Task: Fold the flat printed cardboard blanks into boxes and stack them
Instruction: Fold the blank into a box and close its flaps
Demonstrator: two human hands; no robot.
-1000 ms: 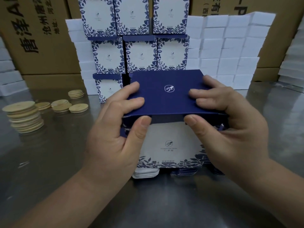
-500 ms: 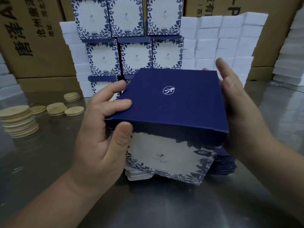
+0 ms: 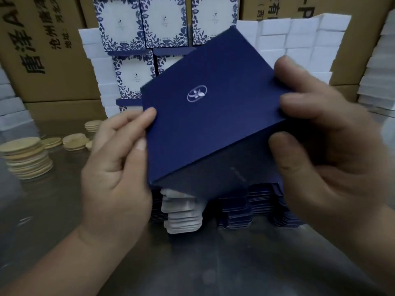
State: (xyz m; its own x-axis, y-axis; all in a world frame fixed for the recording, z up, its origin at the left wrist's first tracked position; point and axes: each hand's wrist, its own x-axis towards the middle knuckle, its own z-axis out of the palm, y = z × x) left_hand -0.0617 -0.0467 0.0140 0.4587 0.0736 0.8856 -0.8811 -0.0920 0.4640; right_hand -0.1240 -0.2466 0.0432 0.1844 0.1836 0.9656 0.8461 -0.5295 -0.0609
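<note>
Seen from a head-worn camera, a person holds a navy blue box (image 3: 205, 124) in the air above a steel table (image 3: 192, 263). The box is tilted, with its logo panel facing up and one dark side wall turned toward the viewer. The left hand (image 3: 115, 174) pinches the box's left edge between fingertips and thumb. The right hand (image 3: 316, 150) grips the right side, with fingers curled over the top panel and the thumb pressed on the near wall. The box looks fully formed, with panels squared and no loose flaps showing, though its far and under sides are hidden and the picture is slightly blurred. Directly below it on the table lies a pile of flat blanks (image 3: 239, 212), navy-edged with pale tabs poking out at the left. Judging by that pile, plenty of folding remains. Behind the held box, at the back of the table, stand the stacked finished boxes (image 3: 164, 20), white with blue floral borders, at least three rows high. This suggests the job is well under way, and the likely next step for this box is a place on that stack. White foam blocks (image 3: 303, 39) flank the stack, large brown cartons (image 3: 42, 50) stand behind it, and stacks of round wooden discs (image 3: 27, 159) sit at the left.
</note>
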